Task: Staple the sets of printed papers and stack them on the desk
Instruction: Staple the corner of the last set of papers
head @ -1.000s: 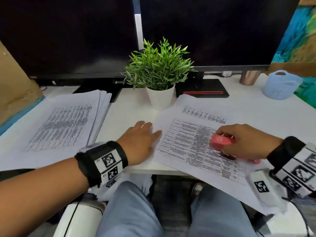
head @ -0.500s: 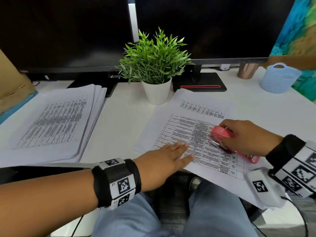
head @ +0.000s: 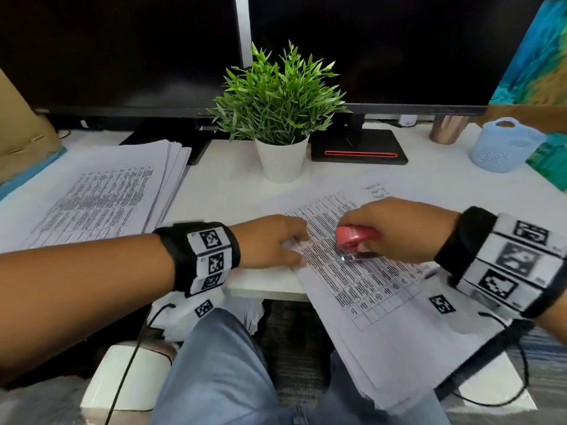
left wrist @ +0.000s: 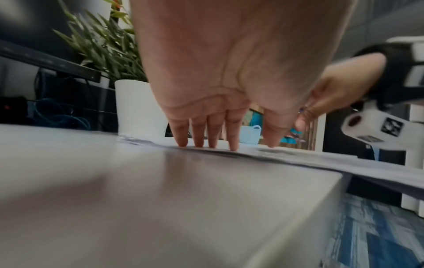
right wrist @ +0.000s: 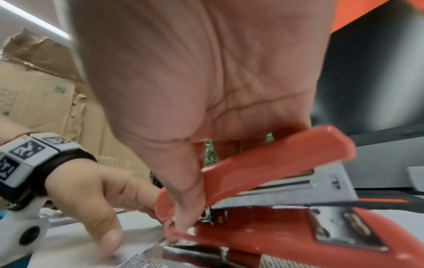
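A set of printed papers (head: 377, 289) lies askew on the white desk (head: 221, 191), its near end hanging past the front edge. My left hand (head: 276, 243) presses on the set's left edge; the left wrist view shows straight fingertips (left wrist: 213, 143) standing on the paper (left wrist: 321, 159). My right hand (head: 395, 231) grips a red stapler (head: 356, 236) just above the sheet, nose pointing at my left hand. In the right wrist view the stapler (right wrist: 286, 166) stands with its mouth apart over the print. A thick paper stack (head: 101, 197) lies at left.
A potted plant (head: 282, 154) stands at the desk's middle in front of two dark monitors. A black monitor base (head: 359, 148), a copper cup (head: 445, 131) and a blue basket (head: 506, 148) sit at the back right. Cardboard (head: 18, 124) leans at far left.
My left hand has moved from the sheet's printed middle to its left edge. My right hand has brought the stapler leftward, close to the left hand. The paper set has slid nearer me.
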Action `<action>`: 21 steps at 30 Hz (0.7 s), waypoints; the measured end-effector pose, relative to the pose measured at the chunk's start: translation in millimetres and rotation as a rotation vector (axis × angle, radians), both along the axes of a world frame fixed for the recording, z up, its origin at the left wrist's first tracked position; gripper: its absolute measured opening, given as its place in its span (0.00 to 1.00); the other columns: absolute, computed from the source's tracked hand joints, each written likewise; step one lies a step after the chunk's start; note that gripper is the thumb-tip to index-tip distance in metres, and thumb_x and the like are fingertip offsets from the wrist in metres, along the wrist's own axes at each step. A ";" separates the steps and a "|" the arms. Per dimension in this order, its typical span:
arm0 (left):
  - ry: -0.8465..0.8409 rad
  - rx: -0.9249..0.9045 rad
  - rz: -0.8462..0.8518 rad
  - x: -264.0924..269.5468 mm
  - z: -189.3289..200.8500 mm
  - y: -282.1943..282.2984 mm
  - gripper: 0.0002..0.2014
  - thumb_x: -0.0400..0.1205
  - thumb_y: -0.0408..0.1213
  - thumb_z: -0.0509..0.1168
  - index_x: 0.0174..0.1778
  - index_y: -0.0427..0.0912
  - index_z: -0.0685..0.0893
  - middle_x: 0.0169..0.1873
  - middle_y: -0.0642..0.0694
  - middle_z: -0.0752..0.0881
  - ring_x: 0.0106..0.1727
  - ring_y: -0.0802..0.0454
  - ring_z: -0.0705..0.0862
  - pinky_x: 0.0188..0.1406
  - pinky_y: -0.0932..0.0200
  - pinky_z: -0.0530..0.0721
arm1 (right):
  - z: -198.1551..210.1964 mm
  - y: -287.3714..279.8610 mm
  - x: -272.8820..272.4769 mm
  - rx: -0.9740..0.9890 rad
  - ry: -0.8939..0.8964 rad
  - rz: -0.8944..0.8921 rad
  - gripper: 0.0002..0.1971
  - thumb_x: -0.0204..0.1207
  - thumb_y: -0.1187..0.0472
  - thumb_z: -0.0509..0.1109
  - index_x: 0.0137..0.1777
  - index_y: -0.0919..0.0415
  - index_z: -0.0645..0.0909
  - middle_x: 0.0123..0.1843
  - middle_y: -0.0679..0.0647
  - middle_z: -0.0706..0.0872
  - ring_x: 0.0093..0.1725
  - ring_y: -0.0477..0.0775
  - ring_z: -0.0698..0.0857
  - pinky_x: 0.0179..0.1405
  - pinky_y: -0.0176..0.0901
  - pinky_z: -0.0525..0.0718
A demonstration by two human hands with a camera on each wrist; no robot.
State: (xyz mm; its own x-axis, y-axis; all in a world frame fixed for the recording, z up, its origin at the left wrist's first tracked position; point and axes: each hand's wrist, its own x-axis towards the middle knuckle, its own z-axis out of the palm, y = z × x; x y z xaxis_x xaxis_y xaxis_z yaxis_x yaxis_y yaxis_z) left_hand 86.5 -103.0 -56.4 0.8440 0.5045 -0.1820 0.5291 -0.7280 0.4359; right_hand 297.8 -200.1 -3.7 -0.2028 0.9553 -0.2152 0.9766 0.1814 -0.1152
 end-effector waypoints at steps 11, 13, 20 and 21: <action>0.535 0.165 0.020 21.4 -2.8 19.7 0.65 0.63 0.81 0.60 0.85 0.52 0.34 0.85 0.47 0.33 0.86 0.43 0.35 0.83 0.33 0.43 | -16.7 49.5 -39.0 -0.058 -0.091 0.210 0.23 0.79 0.61 0.68 0.72 0.43 0.74 0.47 0.48 0.72 0.54 0.54 0.76 0.56 0.48 0.75; 0.522 0.165 0.045 19.0 -11.7 19.0 0.67 0.60 0.84 0.58 0.83 0.51 0.29 0.83 0.48 0.28 0.84 0.45 0.28 0.81 0.31 0.35 | -20.6 52.7 -37.9 -0.027 -0.095 0.240 0.23 0.79 0.59 0.68 0.73 0.41 0.73 0.44 0.46 0.69 0.51 0.52 0.71 0.57 0.49 0.75; 0.506 0.167 0.052 18.2 -20.1 22.8 0.68 0.56 0.87 0.55 0.82 0.56 0.27 0.82 0.48 0.24 0.82 0.44 0.24 0.79 0.30 0.32 | -29.9 57.7 -41.9 -0.031 -0.045 0.255 0.21 0.77 0.60 0.68 0.67 0.40 0.76 0.42 0.40 0.68 0.52 0.55 0.72 0.62 0.55 0.74; 0.511 0.164 0.051 18.2 -20.3 22.8 0.68 0.56 0.87 0.55 0.82 0.56 0.27 0.81 0.47 0.24 0.82 0.44 0.24 0.79 0.29 0.33 | -30.7 57.5 -43.5 -0.034 -0.040 0.241 0.20 0.77 0.60 0.69 0.66 0.40 0.77 0.41 0.39 0.68 0.53 0.55 0.72 0.62 0.55 0.75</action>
